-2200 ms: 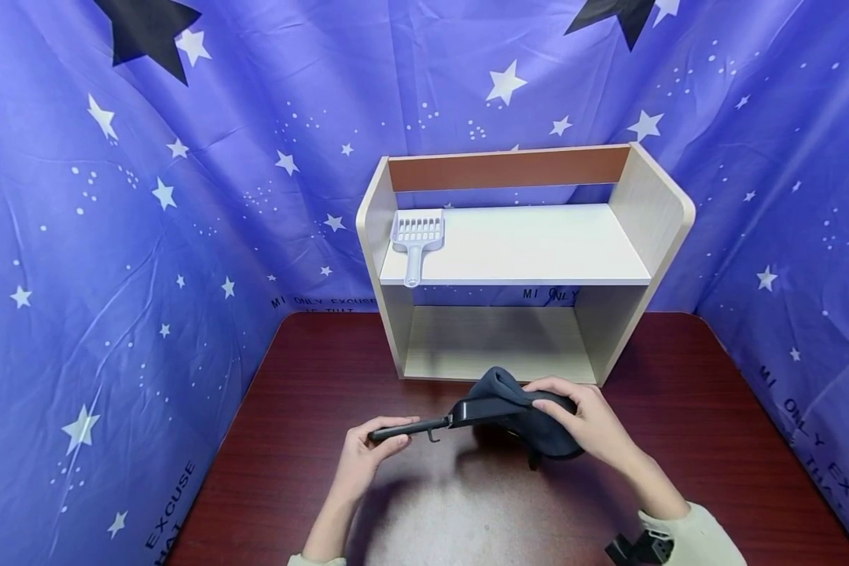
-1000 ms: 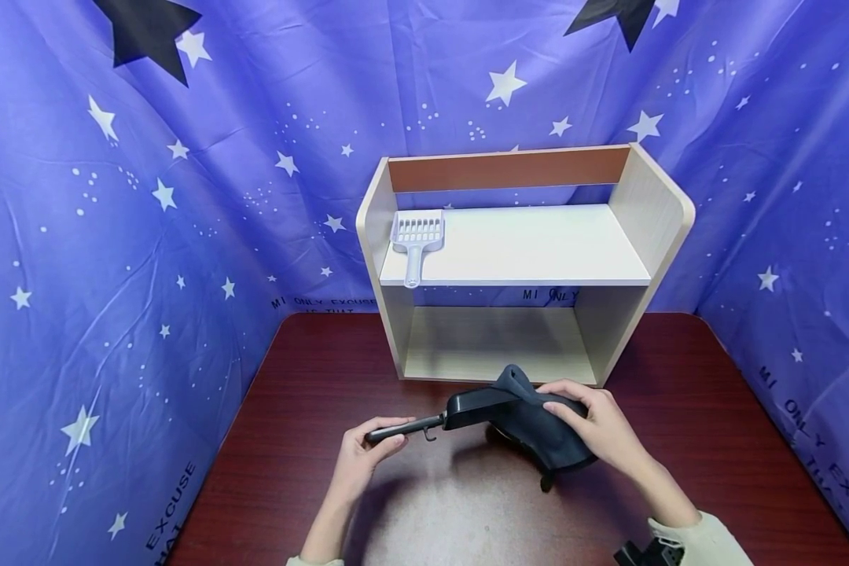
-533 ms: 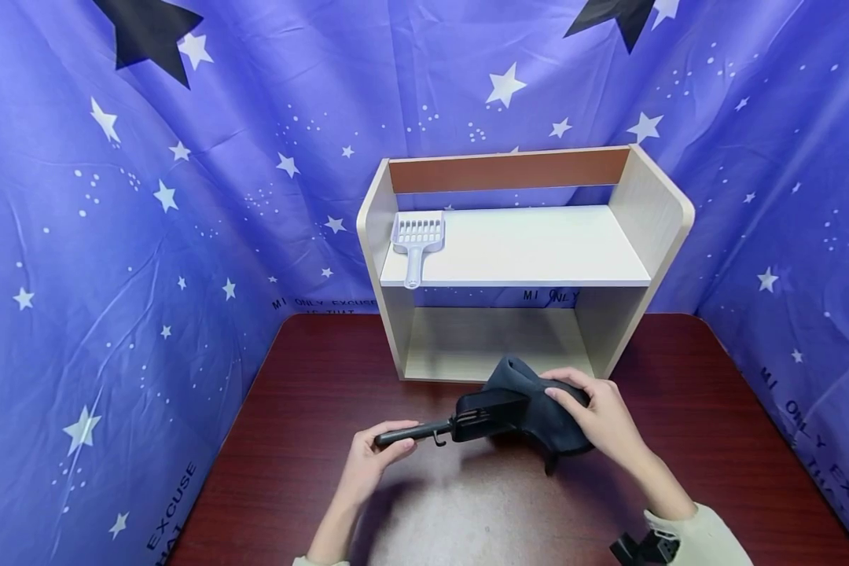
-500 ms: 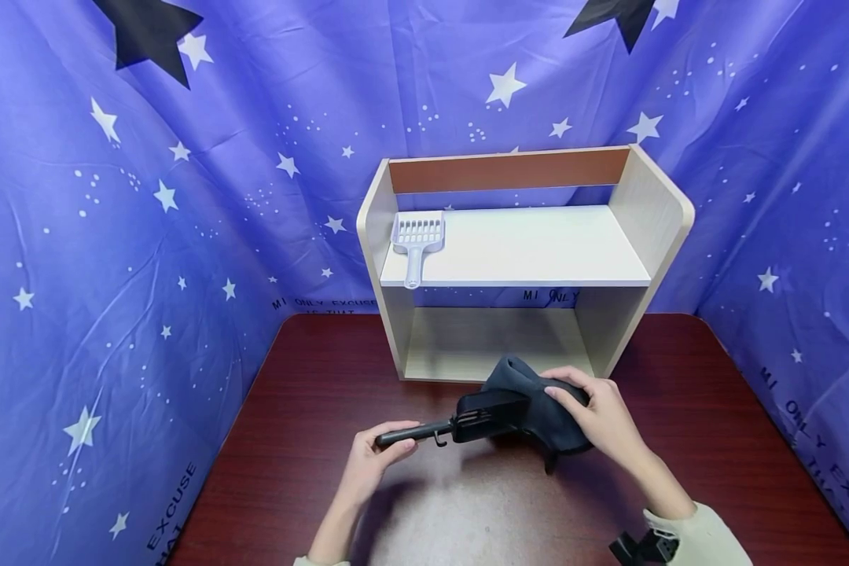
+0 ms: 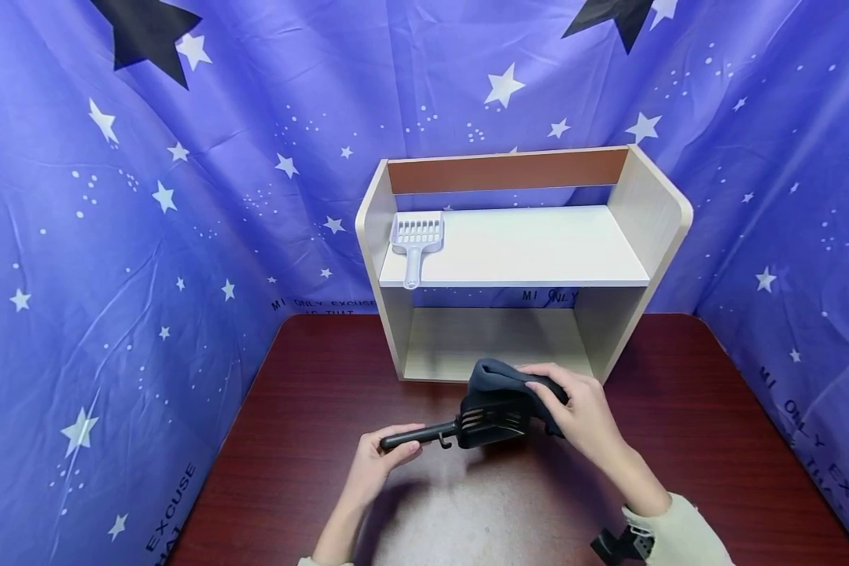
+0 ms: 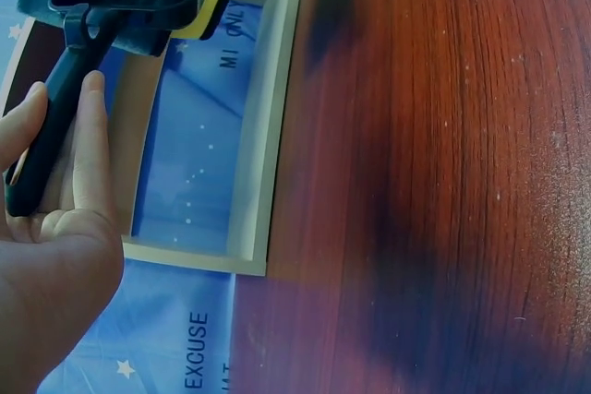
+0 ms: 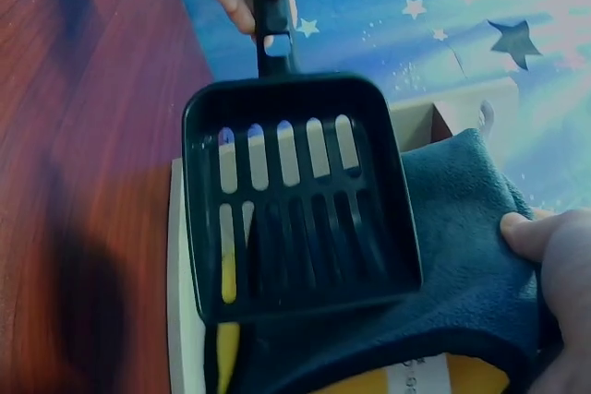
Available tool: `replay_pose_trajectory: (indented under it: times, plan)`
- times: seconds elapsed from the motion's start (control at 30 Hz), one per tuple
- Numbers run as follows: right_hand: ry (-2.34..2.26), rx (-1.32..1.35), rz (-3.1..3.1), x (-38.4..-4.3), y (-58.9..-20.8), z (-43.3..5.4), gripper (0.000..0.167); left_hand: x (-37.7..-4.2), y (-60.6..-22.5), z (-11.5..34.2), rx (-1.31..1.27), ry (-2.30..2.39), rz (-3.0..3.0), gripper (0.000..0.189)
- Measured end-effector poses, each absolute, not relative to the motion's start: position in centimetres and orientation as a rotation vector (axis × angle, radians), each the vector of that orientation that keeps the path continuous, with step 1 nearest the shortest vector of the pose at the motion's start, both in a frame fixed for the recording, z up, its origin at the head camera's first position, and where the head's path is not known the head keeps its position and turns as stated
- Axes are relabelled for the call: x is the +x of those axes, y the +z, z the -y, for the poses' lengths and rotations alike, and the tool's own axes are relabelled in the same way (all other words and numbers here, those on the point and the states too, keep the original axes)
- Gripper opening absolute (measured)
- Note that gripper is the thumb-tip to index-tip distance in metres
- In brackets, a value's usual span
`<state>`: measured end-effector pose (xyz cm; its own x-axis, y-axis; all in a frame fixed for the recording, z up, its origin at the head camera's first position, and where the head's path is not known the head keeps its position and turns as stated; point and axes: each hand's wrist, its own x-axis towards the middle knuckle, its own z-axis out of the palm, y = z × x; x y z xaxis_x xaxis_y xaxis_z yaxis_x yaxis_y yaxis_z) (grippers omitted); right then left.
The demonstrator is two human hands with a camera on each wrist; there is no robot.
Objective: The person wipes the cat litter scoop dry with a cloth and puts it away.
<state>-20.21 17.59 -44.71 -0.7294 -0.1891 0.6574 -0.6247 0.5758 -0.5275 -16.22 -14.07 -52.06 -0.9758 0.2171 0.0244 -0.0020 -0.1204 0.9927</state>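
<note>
A black slotted litter scoop (image 5: 470,432) is held over the table, its slots and open tray plain in the right wrist view. My left hand (image 5: 376,465) grips the scoop's handle (image 6: 63,99), thumb on one side and fingers on the other. A dark grey cloth (image 7: 462,219) with yellow on its other side lies against the back of the scoop's slotted head. My right hand (image 5: 586,410) pinches the cloth between thumb and fingers. Part of the cloth is hidden behind the scoop.
A two-level shelf unit (image 5: 538,248) stands at the back of the dark red table (image 5: 318,385), just beyond the hands. On its upper board, at the left, lies a pale litter scoop (image 5: 413,263). A blue star-patterned curtain (image 5: 255,118) surrounds the table.
The black scoop has turned from its side and back so that its slotted inside faces forward. The right hand has moved left with the cloth; the left hand has shifted slightly right.
</note>
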Motion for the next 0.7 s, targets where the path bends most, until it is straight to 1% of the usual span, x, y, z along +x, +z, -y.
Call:
replay_pose_trajectory:
  times: [0.3,0.37,0.47,0.5,0.63,0.7]
  plan:
    - [0.890,0.799,2.186,-19.9,-44.2,-15.7,0.033,-16.2,-51.9,13.8,0.239,2.232,-1.950,0.041]
    - [0.852,0.836,2.155,-19.9,-44.3,-15.3,0.031,-16.1,-51.9,13.8,0.239,2.232,-1.942,0.040]
    - [0.799,0.903,2.099,-19.9,-44.5,-14.6,0.020,-16.1,-52.0,13.8,0.254,2.236,-1.936,0.039]
    - [0.779,0.928,2.082,-19.9,-44.6,-14.4,0.019,-16.1,-52.0,13.7,0.259,2.240,-1.932,0.039]
    - [0.702,1.045,2.083,-19.7,-45.0,-13.8,0.031,-16.0,-51.8,13.5,0.268,2.272,-1.911,0.039]
    - [0.676,1.098,2.107,-19.6,-45.3,-13.7,0.033,-16.0,-51.7,13.4,0.271,2.290,-1.907,0.038]
